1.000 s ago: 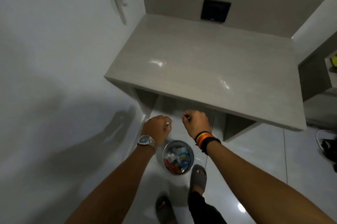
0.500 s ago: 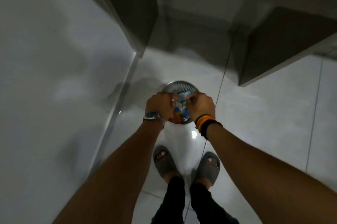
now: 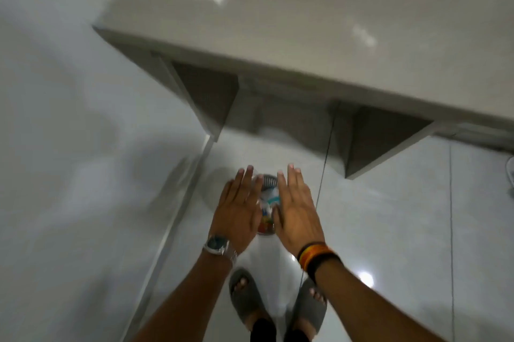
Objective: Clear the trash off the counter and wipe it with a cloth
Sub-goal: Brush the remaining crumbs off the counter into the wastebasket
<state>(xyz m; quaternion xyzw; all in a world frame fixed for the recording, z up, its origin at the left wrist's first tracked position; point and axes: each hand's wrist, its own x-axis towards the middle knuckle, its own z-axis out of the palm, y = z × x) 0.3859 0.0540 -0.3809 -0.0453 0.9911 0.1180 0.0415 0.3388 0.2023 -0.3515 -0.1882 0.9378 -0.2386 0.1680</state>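
A small round metal bin (image 3: 269,181) stands on the white tiled floor, just in front of the counter. Colourful trash (image 3: 267,206) fills it. My left hand (image 3: 239,209) and my right hand (image 3: 296,206) hover flat above the bin, side by side, fingers stretched and spread, palms down. Neither hand holds anything. They cover most of the bin; only a strip of it shows between them. The beige counter (image 3: 319,24) fills the top of the view, its top bare and glossy. No cloth is in view.
A white wall (image 3: 69,119) runs along the left, close to the bin. The counter's side panels (image 3: 211,99) frame a dark recess under it. My two feet in grey slippers (image 3: 247,297) stand right behind the bin.
Both hands were closed at the bin's rim half a second ago; now they are spread flat and empty above it. The view has tilted up, showing the counter top again.
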